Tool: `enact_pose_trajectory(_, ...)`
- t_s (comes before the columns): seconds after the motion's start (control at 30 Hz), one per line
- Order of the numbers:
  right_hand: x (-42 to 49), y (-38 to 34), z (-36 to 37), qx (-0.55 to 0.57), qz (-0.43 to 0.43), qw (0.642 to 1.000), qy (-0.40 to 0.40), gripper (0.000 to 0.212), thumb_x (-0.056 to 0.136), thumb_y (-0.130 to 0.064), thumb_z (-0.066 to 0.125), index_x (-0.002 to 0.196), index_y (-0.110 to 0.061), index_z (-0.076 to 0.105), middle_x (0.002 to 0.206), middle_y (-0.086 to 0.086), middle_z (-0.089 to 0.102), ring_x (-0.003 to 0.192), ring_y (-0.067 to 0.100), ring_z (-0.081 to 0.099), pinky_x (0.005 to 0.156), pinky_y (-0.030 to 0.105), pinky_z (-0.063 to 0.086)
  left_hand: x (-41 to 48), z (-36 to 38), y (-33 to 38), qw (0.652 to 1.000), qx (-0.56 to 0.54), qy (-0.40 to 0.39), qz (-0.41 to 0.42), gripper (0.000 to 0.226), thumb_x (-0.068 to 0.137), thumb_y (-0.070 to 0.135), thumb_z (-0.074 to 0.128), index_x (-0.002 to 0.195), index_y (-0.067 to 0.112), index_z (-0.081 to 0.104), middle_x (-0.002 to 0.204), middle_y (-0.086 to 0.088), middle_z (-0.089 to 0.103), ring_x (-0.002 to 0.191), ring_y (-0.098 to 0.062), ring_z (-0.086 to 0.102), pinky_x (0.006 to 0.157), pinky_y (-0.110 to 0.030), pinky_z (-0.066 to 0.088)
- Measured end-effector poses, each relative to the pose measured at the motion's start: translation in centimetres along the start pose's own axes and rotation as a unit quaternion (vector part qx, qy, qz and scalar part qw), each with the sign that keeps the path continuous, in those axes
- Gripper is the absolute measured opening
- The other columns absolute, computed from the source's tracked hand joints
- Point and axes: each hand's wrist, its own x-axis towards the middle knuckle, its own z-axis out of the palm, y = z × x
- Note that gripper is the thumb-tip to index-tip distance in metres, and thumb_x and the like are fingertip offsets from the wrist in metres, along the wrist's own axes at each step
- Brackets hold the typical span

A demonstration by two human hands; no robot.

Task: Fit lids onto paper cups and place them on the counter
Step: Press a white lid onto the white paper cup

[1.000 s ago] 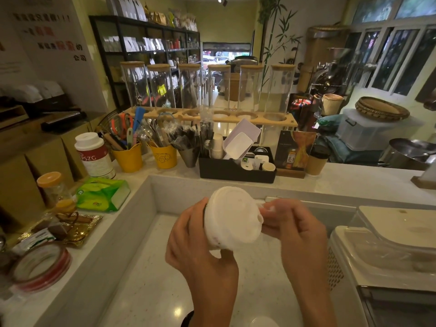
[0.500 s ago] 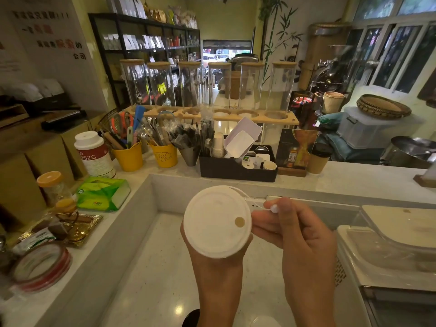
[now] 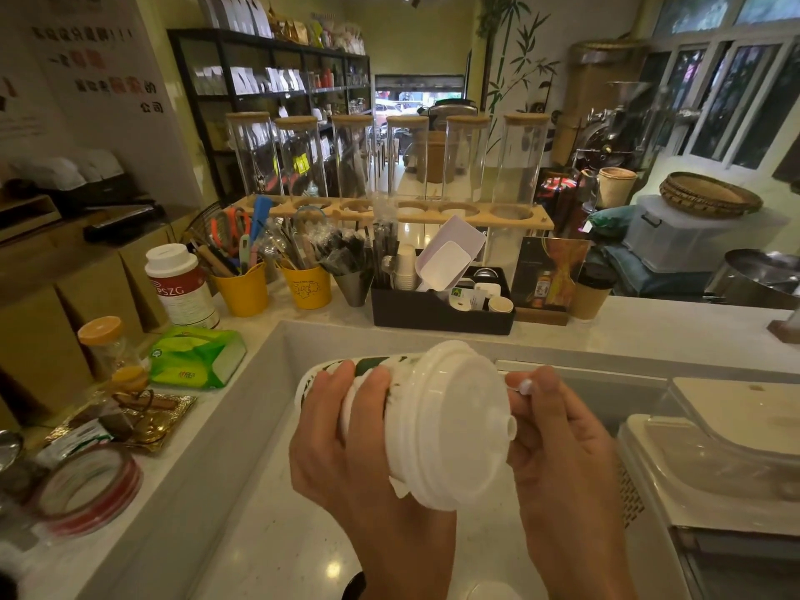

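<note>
The left hand point(image 3: 346, 435) holds the paper cup point(image 3: 372, 396) tilted on its side above the sunken tabletop point(image 3: 277, 534), fingers clamped around the printed cup wall. A white plastic lid point(image 3: 450, 426) sits on the cup mouth, spout facing right. The right hand point(image 3: 558, 443) touches the lid's right edge, its fingers pinched together on a small white tab point(image 3: 525, 386). Beyond the cup, a black organizer tray point(image 3: 437, 316) stands on the raised counter ledge. Right of that tray stands a brown takeaway cup with a black lid point(image 3: 591, 292).
</note>
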Motion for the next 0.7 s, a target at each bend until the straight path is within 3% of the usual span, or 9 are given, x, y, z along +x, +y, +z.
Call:
enact_pose_trajectory(0.1,-0.1,-0.4,0.1,0.042,-0.026,0.999,0.010,0.029,0.079,-0.045,0.061,0.076,-0.023,0.079,0.073,0.004,0.079,0.062,0.009,0.075,0.052,0.017,0.057,-1.3,0.0,0.1,0.987,-0.070,-0.099,-0.104,0.057,0.072,0.052,0.064,0.115,0.015,0.063,0.108,-0.020,0.071,0.099,-0.041,0.068,0.081,-0.056,0.055)
enact_pose_trajectory(0.13,-0.1,-0.6,0.0,0.045,-0.040,0.998,0.017,0.027,0.080,-0.044,0.062,0.079,-0.023,0.080,0.074,0.005,0.079,0.065,0.011,0.076,0.054,0.018,0.058,-1.9,0.1,0.1,0.964,-0.172,-0.134,-0.153,0.072,0.059,0.047,0.074,0.124,0.021,0.057,0.117,-0.012,0.068,0.109,-0.034,0.065,0.088,-0.053,0.054)
enact_pose_trajectory(0.2,-0.2,-0.9,-0.2,0.026,-0.063,0.997,0.028,0.027,0.081,-0.045,0.062,0.085,-0.024,0.080,0.078,0.006,0.080,0.071,0.016,0.078,0.058,0.019,0.059,-2.9,0.1,-0.3,0.864,-0.363,-0.228,-0.265,0.083,0.053,0.037,0.084,0.130,0.031,0.051,0.119,0.001,0.069,0.111,-0.022,0.066,0.086,-0.038,0.058)
enact_pose_trajectory(0.27,-0.3,-0.9,-0.2,0.008,-0.074,0.997,0.037,0.029,0.080,-0.048,0.063,0.087,-0.026,0.080,0.079,0.007,0.080,0.073,0.018,0.078,0.059,0.019,0.059,-3.4,0.2,-0.6,0.838,-0.396,-0.257,-0.271,0.082,0.057,0.038,0.086,0.130,0.037,0.049,0.115,0.009,0.070,0.106,-0.012,0.067,0.079,-0.020,0.057)
enact_pose_trajectory(0.4,-0.4,-0.7,-0.1,-0.006,-0.078,0.995,0.058,0.029,0.078,-0.051,0.062,0.086,-0.029,0.080,0.081,0.005,0.080,0.075,0.018,0.078,0.060,0.018,0.059,-4.3,0.9,-0.7,0.852,-0.379,-0.251,-0.261,0.084,0.058,0.044,0.088,0.130,0.044,0.046,0.116,0.017,0.067,0.107,-0.004,0.065,0.079,-0.011,0.054)
enact_pose_trajectory(0.47,-0.3,-0.7,-0.2,-0.014,-0.080,0.995,0.061,0.029,0.080,-0.050,0.060,0.087,-0.030,0.080,0.081,0.003,0.081,0.075,0.017,0.078,0.060,0.018,0.059,-3.8,1.4,-0.5,0.904,-0.291,-0.209,-0.232,0.089,0.054,0.043,0.090,0.127,0.050,0.041,0.122,0.028,0.059,0.116,0.002,0.057,0.094,-0.017,0.052)
enact_pose_trajectory(0.57,-0.2,-0.4,-0.2,-0.037,-0.073,0.995,0.058,0.028,0.084,-0.047,0.057,0.084,-0.031,0.079,0.081,-0.001,0.081,0.075,0.015,0.078,0.058,0.017,0.058,-2.7,1.9,-0.8,0.983,-0.094,-0.102,-0.123,0.090,0.049,0.026,0.095,0.127,0.026,0.050,0.126,0.001,0.059,0.120,-0.025,0.057,0.103,-0.045,0.048)
enact_pose_trajectory(0.6,-0.2,-0.4,0.0,-0.036,-0.069,0.996,0.053,0.028,0.084,-0.047,0.057,0.083,-0.031,0.079,0.081,-0.002,0.081,0.074,0.014,0.078,0.057,0.017,0.058,-2.7,1.7,-1.1,0.990,-0.069,-0.089,-0.086,0.092,0.047,0.029,0.095,0.128,0.019,0.052,0.125,-0.004,0.061,0.119,-0.025,0.057,0.102,-0.044,0.049)
enact_pose_trajectory(0.7,-0.4,-0.4,0.4,-0.029,-0.073,0.996,0.039,0.026,0.082,-0.047,0.060,0.083,-0.030,0.080,0.081,0.001,0.081,0.070,0.015,0.077,0.057,0.016,0.058,-2.5,0.6,-1.2,0.927,-0.250,-0.218,-0.178,0.092,0.053,0.040,0.086,0.135,0.036,0.043,0.129,0.013,0.060,0.123,-0.012,0.055,0.103,-0.033,0.050)
